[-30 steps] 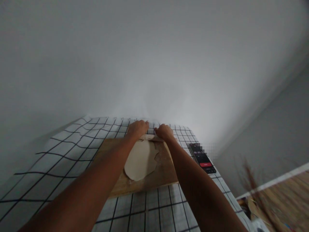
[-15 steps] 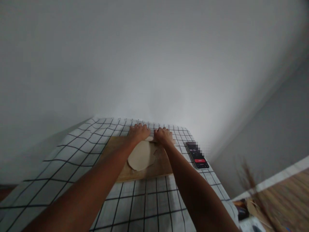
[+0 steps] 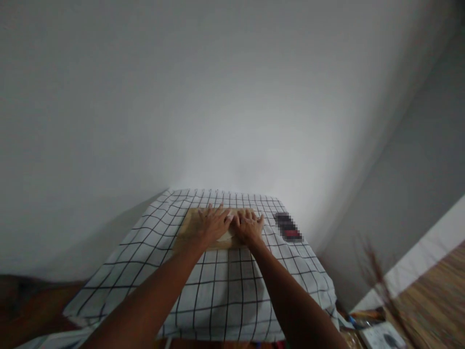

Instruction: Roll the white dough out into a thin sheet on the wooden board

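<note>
My left hand (image 3: 214, 223) lies with its fingers stretched and spread over the wooden board (image 3: 185, 228). Beside it, my right hand (image 3: 249, 225) is also flat with fingers apart, over the board's right part. Pale flattened dough (image 3: 225, 236) shows between my wrists, and both hands cover much of it. The two thumbs nearly meet above the dough. Whatever lies under the palms is hidden, and I cannot make out the rolling pin there.
A white cloth with black grid lines (image 3: 145, 261) covers the table, which stands against a pale wall (image 3: 232, 97). A phone (image 3: 288, 228), partly blurred out, lies right of the board. Thin brown stems (image 3: 381, 276) and a white box (image 3: 383, 335) are at lower right.
My hands have come nearer over the dough, from the board's far edge. Their fingers, curled over a pale rolling pin before, are now spread. The view has shifted, showing the table's front edge.
</note>
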A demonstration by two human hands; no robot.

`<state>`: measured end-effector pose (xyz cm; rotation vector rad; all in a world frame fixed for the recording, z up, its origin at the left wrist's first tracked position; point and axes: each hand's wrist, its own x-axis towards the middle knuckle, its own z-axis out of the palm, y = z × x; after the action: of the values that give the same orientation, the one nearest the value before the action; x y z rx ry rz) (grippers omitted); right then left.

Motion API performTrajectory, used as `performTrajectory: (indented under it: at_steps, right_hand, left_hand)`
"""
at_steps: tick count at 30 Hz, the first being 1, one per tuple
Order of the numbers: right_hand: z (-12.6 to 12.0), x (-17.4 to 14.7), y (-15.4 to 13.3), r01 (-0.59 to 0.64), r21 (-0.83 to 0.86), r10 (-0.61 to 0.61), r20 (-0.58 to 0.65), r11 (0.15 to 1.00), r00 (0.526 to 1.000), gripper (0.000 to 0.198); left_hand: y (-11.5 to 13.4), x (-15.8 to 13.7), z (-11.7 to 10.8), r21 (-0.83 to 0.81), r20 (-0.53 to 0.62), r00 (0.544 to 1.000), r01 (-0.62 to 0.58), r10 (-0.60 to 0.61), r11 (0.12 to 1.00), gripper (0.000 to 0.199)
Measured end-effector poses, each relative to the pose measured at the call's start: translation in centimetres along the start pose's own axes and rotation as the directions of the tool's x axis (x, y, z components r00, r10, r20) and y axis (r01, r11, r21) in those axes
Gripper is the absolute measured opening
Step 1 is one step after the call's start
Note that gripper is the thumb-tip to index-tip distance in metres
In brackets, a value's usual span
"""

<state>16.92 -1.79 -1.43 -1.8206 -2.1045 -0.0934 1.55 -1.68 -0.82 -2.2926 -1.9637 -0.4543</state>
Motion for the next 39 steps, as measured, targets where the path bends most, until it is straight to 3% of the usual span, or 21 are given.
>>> performTrajectory:
  at_steps: [3, 7, 12, 18, 25, 34, 39]
  right_hand:
    - [-0.7, -3.7, -0.1, 0.011, -0.021, -0.012, -0.007, 1.0, 1.0, 0.054]
    - [-1.3, -8.4, -0.5, 0.049, -0.001, -0.049, -0.02, 0.999, 0.999, 0.057]
    - [-2.1, -10.5, -1.0, 0.034, 0.019, -0.034, 0.0, 0.999, 0.999, 0.056]
    - [-2.4, -7.4, -0.7, 0.031, 0.016, -0.032, 0.068, 0.999, 0.997, 0.055]
    - [-0.9, -2.1, 0.3, 0.029, -0.028, -0.026, 0.098, 0.999, 0.995, 0.057]
    - [0.6, 4.7, 1.4, 0.009, -0.006, -0.007, 0.178, 1.0, 0.984, 0.061]
    - [1.3, 7.5, 1.6, 0.016, 0.004, -0.016, 0.159, 1.0, 0.987, 0.062]
  left_hand:
    - [0.4, -3.9, -0.7, 0.018, -0.07, 0.997, -0.035, 0.036, 0.999, 0.053]
    - [0.8, -8.4, -1.6, 0.042, -0.061, 0.995, -0.079, 0.081, 0.996, 0.055]
    - [1.0, -10.3, -2.3, 0.052, -0.063, 0.994, -0.086, 0.089, 0.995, 0.056]
    - [0.1, -6.9, -1.6, 0.006, 0.002, 0.997, -0.074, 0.074, 0.997, 0.054]
    - [-0.6, -1.6, 0.5, -0.03, 0.041, 0.999, -0.031, 0.033, 0.999, 0.054]
    - [-1.0, 4.7, 0.8, -0.033, 0.081, 0.997, 0.017, -0.014, 0.999, 0.061]
    - [-1.4, 7.4, 1.4, -0.009, 0.101, 0.995, 0.027, -0.026, 1.0, 0.062]
